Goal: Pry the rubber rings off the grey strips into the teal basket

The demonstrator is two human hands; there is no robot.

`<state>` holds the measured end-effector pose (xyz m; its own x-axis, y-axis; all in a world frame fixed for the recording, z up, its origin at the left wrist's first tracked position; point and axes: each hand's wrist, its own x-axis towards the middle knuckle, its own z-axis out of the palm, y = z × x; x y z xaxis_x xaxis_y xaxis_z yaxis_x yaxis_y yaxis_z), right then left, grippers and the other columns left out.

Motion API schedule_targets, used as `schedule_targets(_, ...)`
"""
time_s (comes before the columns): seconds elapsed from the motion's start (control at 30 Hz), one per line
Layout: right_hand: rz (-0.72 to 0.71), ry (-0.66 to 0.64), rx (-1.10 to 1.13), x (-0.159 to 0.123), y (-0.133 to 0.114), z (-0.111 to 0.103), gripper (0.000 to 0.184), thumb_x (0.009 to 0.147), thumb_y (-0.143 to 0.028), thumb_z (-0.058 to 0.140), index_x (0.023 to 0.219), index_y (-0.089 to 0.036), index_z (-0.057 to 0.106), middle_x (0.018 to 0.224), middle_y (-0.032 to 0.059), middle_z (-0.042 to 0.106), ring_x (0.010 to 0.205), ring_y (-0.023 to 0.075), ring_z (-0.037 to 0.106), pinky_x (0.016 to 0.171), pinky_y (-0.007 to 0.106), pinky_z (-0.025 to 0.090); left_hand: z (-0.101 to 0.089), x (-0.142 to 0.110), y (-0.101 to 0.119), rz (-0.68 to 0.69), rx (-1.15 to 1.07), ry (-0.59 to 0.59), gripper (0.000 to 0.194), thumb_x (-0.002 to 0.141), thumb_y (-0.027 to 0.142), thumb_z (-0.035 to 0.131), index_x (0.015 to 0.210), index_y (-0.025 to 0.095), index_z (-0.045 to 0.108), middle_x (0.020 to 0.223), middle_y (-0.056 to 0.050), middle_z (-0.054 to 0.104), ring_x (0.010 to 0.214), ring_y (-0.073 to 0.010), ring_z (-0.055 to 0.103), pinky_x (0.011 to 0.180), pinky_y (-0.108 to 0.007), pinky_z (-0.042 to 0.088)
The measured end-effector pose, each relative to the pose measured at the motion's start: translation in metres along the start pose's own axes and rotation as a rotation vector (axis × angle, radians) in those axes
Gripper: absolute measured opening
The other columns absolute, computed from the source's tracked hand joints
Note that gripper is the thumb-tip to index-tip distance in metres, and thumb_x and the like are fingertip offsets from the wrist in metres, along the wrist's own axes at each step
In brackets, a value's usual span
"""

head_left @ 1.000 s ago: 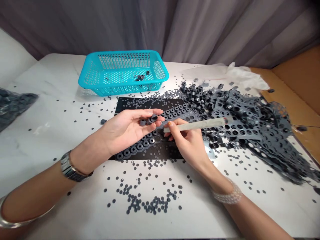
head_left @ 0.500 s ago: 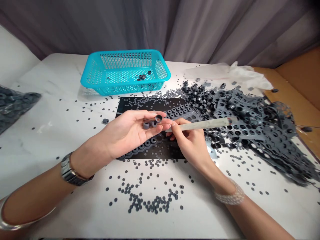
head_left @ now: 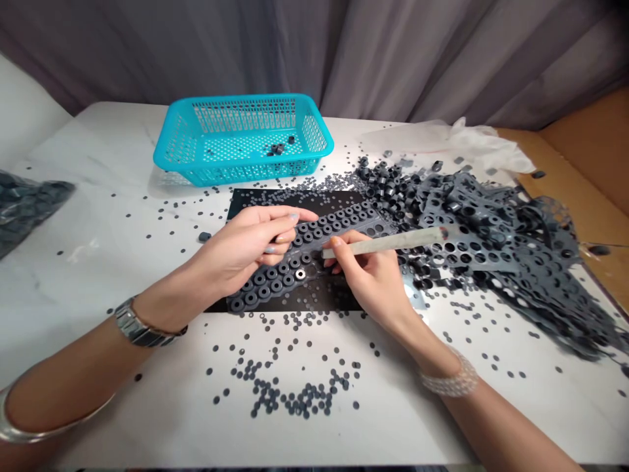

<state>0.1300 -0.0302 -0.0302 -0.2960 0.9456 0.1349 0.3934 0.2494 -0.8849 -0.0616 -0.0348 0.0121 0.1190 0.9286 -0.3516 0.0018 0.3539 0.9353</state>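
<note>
My left hand (head_left: 258, 242) is closed, palm turned inward, its index finger stretched over a dark moulded sheet of rings (head_left: 278, 285). The small dark rings seen in that palm a moment ago are now hidden behind the curled fingers. Held in my right hand (head_left: 371, 272) is a pale flat stick (head_left: 403, 242), its near end pinched between thumb and fingers and its far end pointing right. That hand is over the sheet's right part, where a few round places look hollow. Beneath the sheet lies a black mat (head_left: 246, 200).
A turquoise basket (head_left: 246, 176) with several dark rings stands at the back. To the right is a heap of loose rings and punched sheets (head_left: 491, 242), with a clear plastic bag (head_left: 486, 147) behind. Small dark discs (head_left: 304, 400) litter the white table. A filled bag (head_left: 29, 206) sits left.
My left hand has turned over from palm up and curled its fingers, so the rings in it no longer show. My right hand still holds the stick, shifted slightly left.
</note>
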Motion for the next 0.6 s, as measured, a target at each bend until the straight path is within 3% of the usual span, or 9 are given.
schedule_targets(0.17, -0.054, -0.029, -0.093, 0.0, -0.003, 0.0, 0.033, 0.095, -0.034, 0.048, 0.071, -0.017, 0.062, 0.062, -0.0013, 0.059, 0.055, 0.0107, 0.049, 0.056, 0.026, 0.033, 0.007, -0.003, -0.007, 0.27, 0.889, 0.118, 0.019, 0.081, 0.035, 0.061, 0.088, 0.02, 0.072, 0.047, 0.005, 0.035, 0.045, -0.0104, 0.033, 0.047, -0.026, 0.021)
schedule_targets(0.27, -0.073, -0.045, -0.106, 0.0, -0.004, 0.0, 0.032, 0.095, -0.033, 0.047, 0.073, -0.017, 0.062, 0.064, -0.0014, 0.059, 0.054, 0.0102, 0.048, 0.055, 0.026, 0.032, 0.013, -0.005, -0.011, 0.325, 1.17, 0.115, 0.023, 0.08, 0.033, 0.06, 0.095, 0.02, 0.071, 0.047, 0.004, 0.041, 0.046, -0.0132, 0.04, 0.051, -0.027, 0.023)
schedule_targets(0.4, -0.117, -0.06, -0.124, 0.0, -0.004, 0.001, 0.029, 0.095, -0.03, 0.047, 0.073, -0.017, 0.06, 0.064, -0.0011, 0.059, 0.055, 0.0106, 0.049, 0.057, 0.025, 0.035, 0.017, -0.005, -0.014, 0.334, 1.314, 0.106, 0.02, 0.082, 0.031, 0.055, 0.091, 0.019, 0.069, 0.05, 0.002, 0.047, 0.049, -0.0164, 0.046, 0.05, -0.028, 0.02)
schedule_targets(0.6, -0.182, -0.087, -0.169, -0.001, -0.003, 0.006, 0.023, 0.096, -0.025, 0.045, 0.083, -0.017, 0.063, 0.075, 0.0022, 0.063, 0.064, 0.013, 0.055, 0.062, 0.026, 0.038, 0.02, -0.001, -0.017, 0.281, 1.278, 0.06, 0.019, 0.083, 0.027, 0.051, 0.084, 0.018, 0.067, 0.054, 0.001, 0.049, 0.052, -0.0158, 0.046, 0.051, -0.029, 0.022)
